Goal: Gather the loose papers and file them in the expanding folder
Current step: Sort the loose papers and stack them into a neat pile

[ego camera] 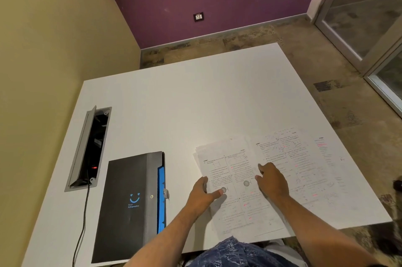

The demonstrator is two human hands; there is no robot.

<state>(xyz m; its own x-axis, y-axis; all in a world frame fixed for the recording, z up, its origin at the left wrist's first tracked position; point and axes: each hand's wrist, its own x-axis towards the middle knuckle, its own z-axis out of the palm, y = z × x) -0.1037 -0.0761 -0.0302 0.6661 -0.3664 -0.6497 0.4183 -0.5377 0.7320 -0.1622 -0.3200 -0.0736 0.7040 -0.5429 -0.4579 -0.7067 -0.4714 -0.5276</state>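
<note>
Looks like the gathering step: left hand [203, 193] pinches the near stack's edge, right hand [272, 180] rests flat-fingered on the loose papers [282, 171] spread beside the closed expanding folder [128, 205], so next means squaring them together.

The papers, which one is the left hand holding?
The leftmost stack of papers, nearest the black folder; the left hand grips its edge. The others lie farther right.

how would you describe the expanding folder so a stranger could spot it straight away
Start at the white table and look to its near left part, just right of the open cable box. The expanding folder lies flat there, left of the loose papers. It is black with a blue smiley and blue tabs on its right edge.
</note>
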